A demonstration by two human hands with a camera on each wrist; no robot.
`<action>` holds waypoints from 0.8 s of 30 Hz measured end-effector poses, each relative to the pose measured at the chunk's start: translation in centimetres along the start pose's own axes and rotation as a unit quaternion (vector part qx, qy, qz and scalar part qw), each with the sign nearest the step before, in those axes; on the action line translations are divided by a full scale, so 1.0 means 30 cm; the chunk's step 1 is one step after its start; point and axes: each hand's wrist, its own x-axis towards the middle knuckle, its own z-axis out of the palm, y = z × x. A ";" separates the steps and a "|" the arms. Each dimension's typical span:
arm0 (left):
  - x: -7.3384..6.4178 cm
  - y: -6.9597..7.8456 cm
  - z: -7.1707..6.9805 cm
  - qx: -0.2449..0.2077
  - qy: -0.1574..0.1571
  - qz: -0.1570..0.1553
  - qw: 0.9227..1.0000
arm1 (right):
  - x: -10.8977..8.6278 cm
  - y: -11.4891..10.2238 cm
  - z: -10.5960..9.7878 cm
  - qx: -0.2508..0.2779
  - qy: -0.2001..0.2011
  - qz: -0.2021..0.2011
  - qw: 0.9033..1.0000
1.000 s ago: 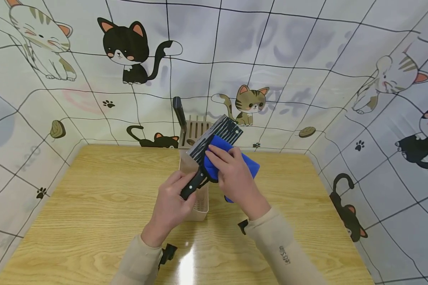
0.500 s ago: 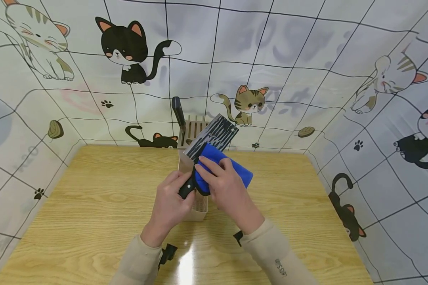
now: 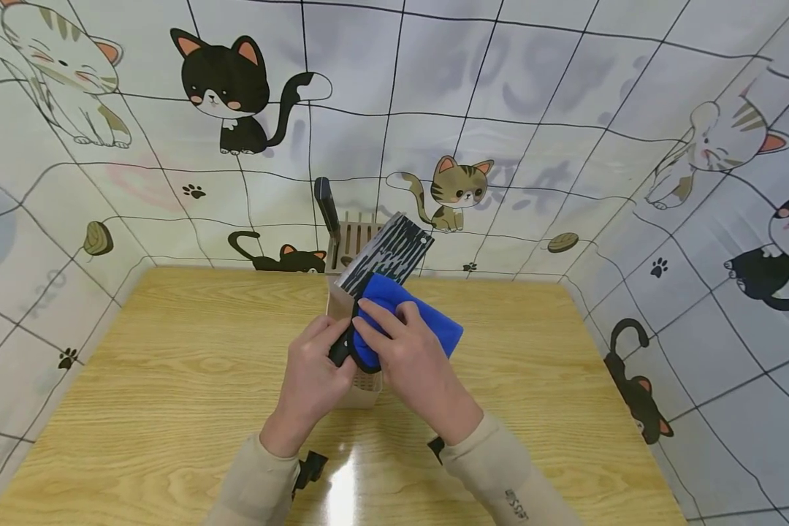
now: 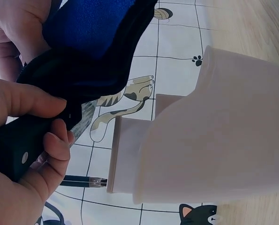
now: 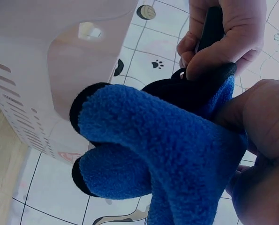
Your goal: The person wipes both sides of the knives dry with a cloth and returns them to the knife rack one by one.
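A cleaver point(image 3: 389, 250) with a dark-streaked blade is tilted up to the right in the head view. My left hand point(image 3: 317, 376) grips its black handle point(image 4: 24, 145), the thumb lying along it. In my right hand point(image 3: 416, 365) is a folded blue cloth point(image 3: 442, 327) with black edging. My right fingers press this cloth over the lower blade, where blade meets handle, so that part is hidden. Fuzzy folds of the cloth fill the right wrist view. Below and behind the cleaver stands a beige knife holder point(image 3: 358, 398), partly covered by my hands.
A second black-handled knife point(image 3: 326, 204) stands in the slotted back section point(image 3: 358, 237) of the holder. Under everything is a wood-grain table point(image 3: 204, 380). A cat-printed sheet point(image 3: 348, 146) rises behind and at both sides.
My right hand has slid the cloth down and left along the blade to the handle end, uncovering more of the upper blade. My left hand has stayed nearly still.
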 end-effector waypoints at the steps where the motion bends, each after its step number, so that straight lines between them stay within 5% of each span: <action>1: 0.001 0.001 0.000 0.000 0.000 0.000 1.000 | 0.002 0.000 -0.001 0.000 -0.001 0.001 1.000; 13: -0.002 0.009 0.001 -0.002 0.004 0.018 1.000 | 0.018 0.059 0.019 -0.024 0.012 0.022 0.999; 24: -0.002 0.018 -0.007 -0.019 -0.007 0.003 1.000 | 0.028 0.144 0.033 -0.029 0.030 0.045 0.998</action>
